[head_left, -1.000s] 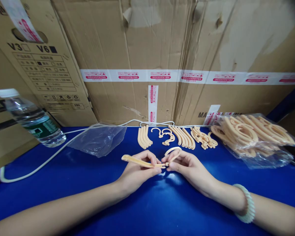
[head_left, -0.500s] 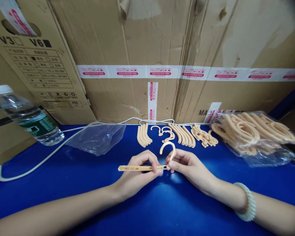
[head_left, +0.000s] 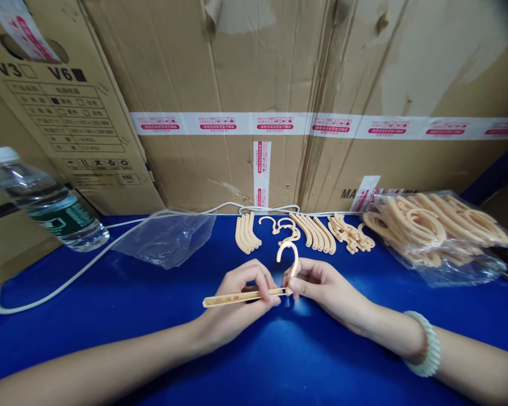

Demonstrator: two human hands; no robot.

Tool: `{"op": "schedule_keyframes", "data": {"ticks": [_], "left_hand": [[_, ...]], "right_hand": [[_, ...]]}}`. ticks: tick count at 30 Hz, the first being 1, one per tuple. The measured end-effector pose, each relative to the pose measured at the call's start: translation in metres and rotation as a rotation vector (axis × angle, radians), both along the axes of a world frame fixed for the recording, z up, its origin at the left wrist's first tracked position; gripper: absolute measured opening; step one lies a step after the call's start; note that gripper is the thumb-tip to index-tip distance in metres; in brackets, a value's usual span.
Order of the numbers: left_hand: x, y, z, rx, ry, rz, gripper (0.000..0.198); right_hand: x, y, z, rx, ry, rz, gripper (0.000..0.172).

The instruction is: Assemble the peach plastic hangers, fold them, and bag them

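My left hand (head_left: 243, 296) is closed on a beige plastic hanger arm (head_left: 226, 300), which sticks out to the left with its hollow side in view. Between the fingertips of my right hand (head_left: 317, 279) is a beige hanger hook (head_left: 295, 259), its curve standing up and opening to the left. The arm's right end meets the base of the hook; whether they are locked together is hidden by my fingers. Behind my hands lie a row of hanger arms (head_left: 248, 232), a second row of arms (head_left: 315, 232), and loose hooks (head_left: 268, 223).
Small beige hanger pieces (head_left: 351, 232) lie in a heap beside a clear bag of hanger parts (head_left: 432, 225) at the right. An empty plastic bag (head_left: 167, 237), a white cable (head_left: 59, 290) and a water bottle (head_left: 53, 203) are at the left. Cardboard boxes (head_left: 220, 169) stand behind the blue table (head_left: 275, 361).
The hanger arm's left end has dipped, so it now slants slightly. The hook has shifted a little to the left, with my right hand still on it.
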State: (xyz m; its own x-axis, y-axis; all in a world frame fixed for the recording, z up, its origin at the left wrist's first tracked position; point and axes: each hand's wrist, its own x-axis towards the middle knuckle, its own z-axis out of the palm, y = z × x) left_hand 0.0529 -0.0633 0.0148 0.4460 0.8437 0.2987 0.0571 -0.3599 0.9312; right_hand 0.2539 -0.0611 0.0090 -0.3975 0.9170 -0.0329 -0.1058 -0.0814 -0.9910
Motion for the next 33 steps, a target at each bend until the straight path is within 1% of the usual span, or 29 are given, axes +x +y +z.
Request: {"op": "schedule_keyframes", "data": {"ticks": [4, 9, 14, 19, 26, 33], "left_hand": [[0.0013, -0.0014, -0.0026, 0.026, -0.028, -0.006, 0.025], [0.0017, -0.0021, -0.0054, 0.034, -0.073, 0.002, 0.026], [0.0012, -0.0033, -0.0042, 0.034, -0.061, 0.002, 0.027], [0.0009, -0.0039, -0.0057, 0.025, -0.05, 0.006, 0.028], [0.005, -0.0069, -0.0087, -0.123, -0.091, 0.051, 0.031], [0.0063, -0.0053, -0.0094, -0.219, -0.091, 0.068, 0.032]], "right_hand": [[-0.0016, -0.0003, 0.0005, 0.013, -0.036, 0.027, 0.036], [-0.0045, -0.0032, 0.0025, 0.015, -0.024, 0.023, 0.037], [-0.0067, -0.0055, 0.0041, 0.054, -0.046, -0.017, 0.035], [-0.0079, -0.0063, 0.0041, 0.057, -0.047, -0.033, 0.035], [-0.0084, -0.0077, 0.0058, 0.044, -0.037, -0.035, 0.037], [-0.0098, -0.0077, 0.0048, 0.041, -0.016, -0.045, 0.036]]}}
